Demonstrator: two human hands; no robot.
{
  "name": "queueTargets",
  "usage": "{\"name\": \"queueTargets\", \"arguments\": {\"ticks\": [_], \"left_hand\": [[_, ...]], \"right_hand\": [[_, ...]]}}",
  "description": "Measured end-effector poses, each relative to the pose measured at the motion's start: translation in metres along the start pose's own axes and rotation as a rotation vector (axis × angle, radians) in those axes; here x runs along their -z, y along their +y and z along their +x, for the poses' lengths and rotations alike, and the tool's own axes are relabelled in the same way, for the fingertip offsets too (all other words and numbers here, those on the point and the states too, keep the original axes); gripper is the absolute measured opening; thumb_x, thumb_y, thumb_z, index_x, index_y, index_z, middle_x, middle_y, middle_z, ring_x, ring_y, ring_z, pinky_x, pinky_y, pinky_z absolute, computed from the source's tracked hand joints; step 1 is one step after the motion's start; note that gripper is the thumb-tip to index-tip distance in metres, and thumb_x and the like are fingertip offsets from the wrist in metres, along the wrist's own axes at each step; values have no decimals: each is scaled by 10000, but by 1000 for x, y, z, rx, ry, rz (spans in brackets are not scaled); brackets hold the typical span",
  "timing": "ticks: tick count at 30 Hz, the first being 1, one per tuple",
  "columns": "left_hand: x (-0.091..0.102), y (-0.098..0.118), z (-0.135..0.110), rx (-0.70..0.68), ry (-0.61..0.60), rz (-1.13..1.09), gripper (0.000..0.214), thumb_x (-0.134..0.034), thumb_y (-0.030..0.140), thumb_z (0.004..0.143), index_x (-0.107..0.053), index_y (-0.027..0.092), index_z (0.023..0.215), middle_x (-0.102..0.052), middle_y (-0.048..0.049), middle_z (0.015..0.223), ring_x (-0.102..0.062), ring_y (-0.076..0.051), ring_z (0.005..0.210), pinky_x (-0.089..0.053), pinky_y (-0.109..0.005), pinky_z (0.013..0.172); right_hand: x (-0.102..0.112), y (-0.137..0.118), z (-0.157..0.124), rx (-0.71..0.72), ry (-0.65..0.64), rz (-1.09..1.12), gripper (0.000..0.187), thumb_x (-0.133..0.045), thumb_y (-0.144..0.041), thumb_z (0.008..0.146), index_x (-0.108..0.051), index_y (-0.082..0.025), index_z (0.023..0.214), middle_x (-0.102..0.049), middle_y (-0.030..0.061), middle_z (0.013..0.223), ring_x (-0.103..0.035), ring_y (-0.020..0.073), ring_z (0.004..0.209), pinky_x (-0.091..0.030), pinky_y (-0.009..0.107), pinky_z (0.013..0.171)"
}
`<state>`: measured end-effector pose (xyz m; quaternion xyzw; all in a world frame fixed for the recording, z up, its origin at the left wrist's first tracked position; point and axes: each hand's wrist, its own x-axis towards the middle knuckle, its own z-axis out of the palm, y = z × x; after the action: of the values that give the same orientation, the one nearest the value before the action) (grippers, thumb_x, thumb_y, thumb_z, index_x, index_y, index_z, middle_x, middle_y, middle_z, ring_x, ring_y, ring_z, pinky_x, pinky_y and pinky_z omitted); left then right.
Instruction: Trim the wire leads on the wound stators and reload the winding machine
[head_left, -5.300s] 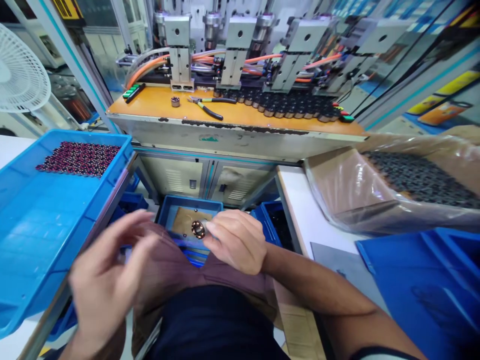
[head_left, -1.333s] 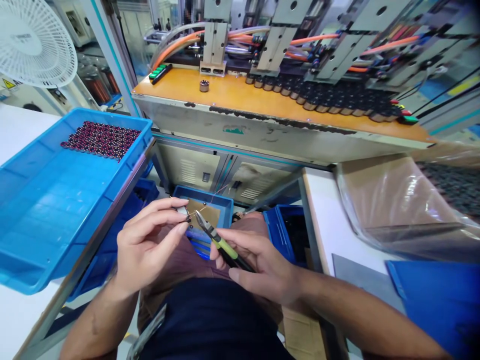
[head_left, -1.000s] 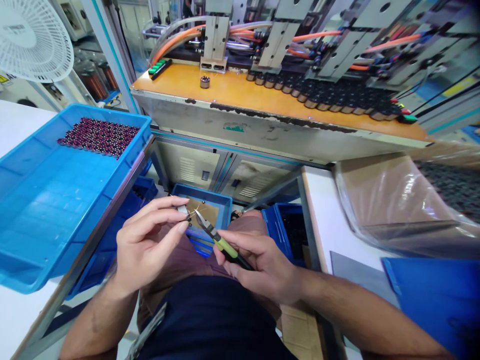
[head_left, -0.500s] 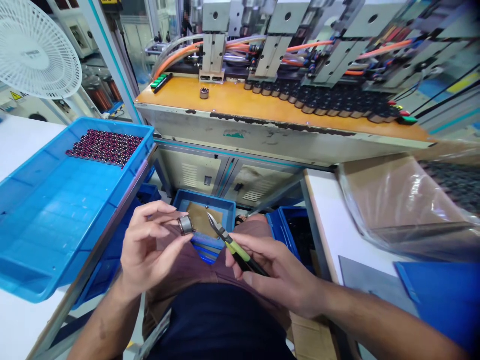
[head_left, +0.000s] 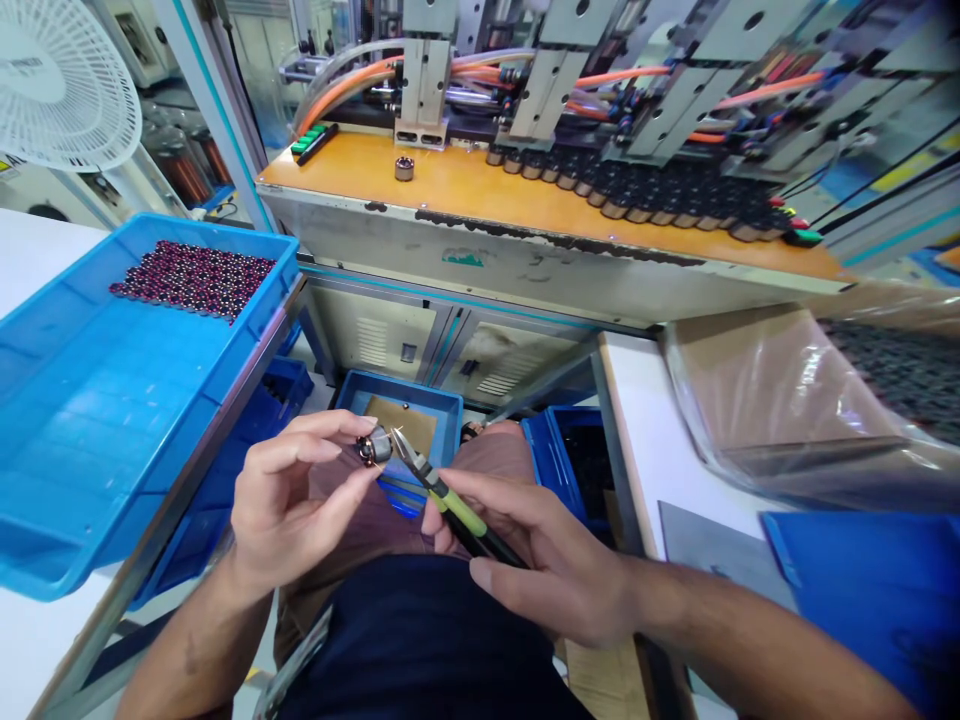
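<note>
Between the thumb and fingertips of my left hand (head_left: 296,490) is a small round motor stator (head_left: 380,446), a grey metal ring with dark parts and copper wire. Fine wire ends stick out from it. My right hand (head_left: 540,550) grips a pair of cutting pliers (head_left: 457,507) with green and black handles. Their jaws are slightly parted and point at the stator's right side, very close to the wire ends. Whether the jaws touch a wire I cannot tell. Both hands are above my lap, over a blue tray (head_left: 456,400) with a piece of cardboard in it.
At left a large blue bin (head_left: 150,400) holds many stators (head_left: 196,280). A single stator (head_left: 404,169) stands on the orange machine bench (head_left: 450,195), and rows of dark ones (head_left: 660,195) sit further right. A plastic-lined carton (head_left: 750,400) is at right, a white fan (head_left: 60,85) at upper left.
The pliers have moved left, bringing their tips close to the stator. My left hand has turned the stator so its wound face and wire ends show. The view has shifted slightly.
</note>
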<state>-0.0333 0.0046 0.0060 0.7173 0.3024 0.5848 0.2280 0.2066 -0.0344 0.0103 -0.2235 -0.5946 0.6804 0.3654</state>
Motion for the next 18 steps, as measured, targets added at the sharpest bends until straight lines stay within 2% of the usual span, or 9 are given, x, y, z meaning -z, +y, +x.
{"name": "queueTargets", "arguments": {"ticks": [8, 12, 18], "left_hand": [[-1, 1, 1, 6, -24, -59, 618, -763, -106, 655, -550, 220, 1135, -727, -75, 1090, -731, -230, 995, -641, -423, 862], [0, 2, 0, 21, -24, -67, 634, -764, -105, 653, -548, 232, 1145, -728, -67, 1094, -728, -230, 999, -636, -431, 872], [1, 3, 0, 27, -17, -70, 620, -761, -101, 661, -551, 233, 1139, -733, -68, 1091, -730, -224, 990, -634, -419, 868]], "right_hand": [[-2, -6, 7, -20, 18, -7, 571, -581, -117, 873, -516, -273, 1418, -588, 58, 1027, -579, 127, 835, -517, 295, 758], [-3, -9, 9, -50, 18, -17, 393, -569, -124, 878, -608, -224, 1256, -576, 40, 954, -555, 118, 767, -495, 286, 712], [-3, -10, 10, -115, 9, -58, 162, -578, -205, 897, -626, -169, 1048, -554, 30, 883, -519, 114, 709, -480, 297, 698]]}}
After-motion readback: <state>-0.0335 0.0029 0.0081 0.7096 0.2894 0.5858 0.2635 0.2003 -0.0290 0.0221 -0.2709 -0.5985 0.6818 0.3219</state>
